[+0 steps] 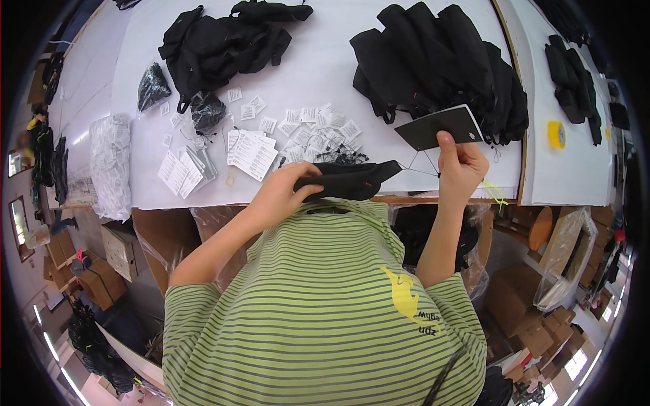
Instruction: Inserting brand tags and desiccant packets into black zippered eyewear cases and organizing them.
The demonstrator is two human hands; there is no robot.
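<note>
My left hand (287,192) grips a folded black fabric pouch (349,181) at its left end, just over the table's near edge. Raised to the right, my right hand (460,161) pinches a black card tag (441,128) between thumb and fingers. A thin dark string (421,164) runs from the tag and my right hand to the pouch's right tip. Behind the pouch lie small white labels (318,122) and a tangle of black cords (333,150). Larger printed white cards (252,154) are spread to the left of them.
Black fabric pouches (433,61) are heaped at the back right, and more black fabric items (227,44) at the back left. Clear bags with dark contents (154,88) and a white plastic-wrapped bundle (110,162) lie leftward. A yellow tape roll (556,134) is at far right.
</note>
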